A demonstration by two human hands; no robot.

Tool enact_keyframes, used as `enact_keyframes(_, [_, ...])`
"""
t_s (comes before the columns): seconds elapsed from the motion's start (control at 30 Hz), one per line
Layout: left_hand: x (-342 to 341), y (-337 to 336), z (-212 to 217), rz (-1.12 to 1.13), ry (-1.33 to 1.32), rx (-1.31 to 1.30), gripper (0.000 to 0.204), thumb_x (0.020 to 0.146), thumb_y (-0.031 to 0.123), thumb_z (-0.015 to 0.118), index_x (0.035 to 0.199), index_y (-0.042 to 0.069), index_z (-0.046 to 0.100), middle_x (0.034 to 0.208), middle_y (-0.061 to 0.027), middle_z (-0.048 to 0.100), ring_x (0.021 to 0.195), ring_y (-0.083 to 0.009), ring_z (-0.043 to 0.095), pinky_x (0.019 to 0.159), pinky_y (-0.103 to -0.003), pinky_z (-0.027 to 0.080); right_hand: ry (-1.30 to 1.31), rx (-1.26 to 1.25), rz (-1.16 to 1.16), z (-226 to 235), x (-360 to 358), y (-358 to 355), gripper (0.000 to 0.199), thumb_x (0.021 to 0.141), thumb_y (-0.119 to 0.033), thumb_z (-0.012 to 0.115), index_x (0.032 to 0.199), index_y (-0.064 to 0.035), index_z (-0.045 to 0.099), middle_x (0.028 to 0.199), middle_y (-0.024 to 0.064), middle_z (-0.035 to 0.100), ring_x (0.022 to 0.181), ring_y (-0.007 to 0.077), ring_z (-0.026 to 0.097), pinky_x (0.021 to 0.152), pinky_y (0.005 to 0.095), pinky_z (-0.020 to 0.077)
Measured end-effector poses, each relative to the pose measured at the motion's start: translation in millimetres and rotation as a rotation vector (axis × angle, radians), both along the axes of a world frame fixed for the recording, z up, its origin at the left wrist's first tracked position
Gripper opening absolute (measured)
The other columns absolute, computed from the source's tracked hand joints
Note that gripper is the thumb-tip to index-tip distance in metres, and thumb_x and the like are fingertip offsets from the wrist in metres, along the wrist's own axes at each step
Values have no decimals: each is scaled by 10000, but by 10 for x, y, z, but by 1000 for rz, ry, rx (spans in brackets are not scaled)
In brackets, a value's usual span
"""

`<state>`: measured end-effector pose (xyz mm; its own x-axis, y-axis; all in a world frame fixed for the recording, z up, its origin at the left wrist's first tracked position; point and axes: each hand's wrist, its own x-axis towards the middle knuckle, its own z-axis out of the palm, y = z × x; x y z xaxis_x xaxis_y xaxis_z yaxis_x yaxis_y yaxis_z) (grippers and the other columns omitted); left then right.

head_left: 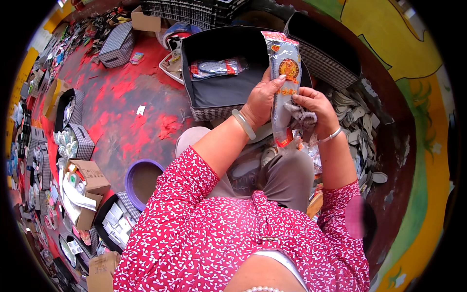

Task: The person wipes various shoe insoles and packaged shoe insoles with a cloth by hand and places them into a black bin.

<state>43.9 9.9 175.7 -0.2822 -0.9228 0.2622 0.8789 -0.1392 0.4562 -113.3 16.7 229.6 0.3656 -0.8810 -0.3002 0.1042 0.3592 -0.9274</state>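
A long clear plastic packet (287,63) with red and gold print stands upright before me. It has a grey flat piece inside, shaped like an insole. My left hand (262,100) is closed on its left edge, thumb across the front. My right hand (318,109) pinches the packet's right side with thumb and fingers. A crumpled grey cloth-like piece (304,118) bunches against the packet below the right fingers; how it is held is partly hidden. Just beyond my hands sits a black-lined fabric box (209,92) with a few similar packets (219,67) lying inside.
Loose insoles (357,114) are heaped to my right, beside another fabric box (326,53). A purple basin (129,182) stands left of my knees on the red-stained floor (121,107). Cartons (90,177) and houndstooth boxes (116,45) crowd the far left. A painted wall curves along the right.
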Motion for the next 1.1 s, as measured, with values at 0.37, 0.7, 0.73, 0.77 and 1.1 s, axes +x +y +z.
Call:
enact_keyframes(0.37, [244, 232, -204, 661, -626, 172, 191, 906, 55, 446, 1044, 11, 571, 1024, -34, 576, 923, -95, 515, 808, -228, 404, 1302, -968, 358, 310, 611, -1622, 168, 766, -94, 567, 906, -72, 658, 816, 149, 644, 740, 278, 633, 666, 354, 495])
enact_keyframes(0.7, [498, 378, -70, 880, -829, -225, 207, 829, -63, 452, 980, 14, 570, 1093, -111, 566, 945, -179, 554, 838, -268, 427, 1553, -570, 1204, -1307, 1972, -1968, 259, 744, -76, 598, 991, -58, 676, 918, 115, 679, 824, 242, 663, 676, 356, 534])
enact_keyframes(0.73, [516, 384, -99, 872, -824, -198, 207, 829, -68, 451, 977, 13, 571, 1090, -111, 567, 944, -177, 554, 839, -268, 428, 1618, -487, 1286, -1282, 2113, -1927, 320, 694, -68, 636, 1012, -65, 676, 942, 117, 675, 847, 241, 659, 699, 355, 531])
enact_keyframes(0.77, [499, 381, -90, 847, -805, -192, 208, 829, -73, 450, 974, 13, 572, 1087, -111, 568, 943, -176, 554, 839, -267, 429, 1629, -530, 1355, -1462, 2104, -2061, 360, 682, -63, 644, 1041, -81, 667, 956, 114, 675, 870, 243, 657, 724, 356, 529])
enact_keyframes(1.1, [537, 373, -52, 794, -756, -191, 200, 827, -80, 456, 956, 9, 580, 1052, -116, 587, 969, -198, 564, 844, -275, 433, 1595, -96, 553, -1775, 2056, -2385, 212, 704, -38, 700, 914, -74, 704, 805, 122, 686, 780, 263, 672, 706, 361, 525])
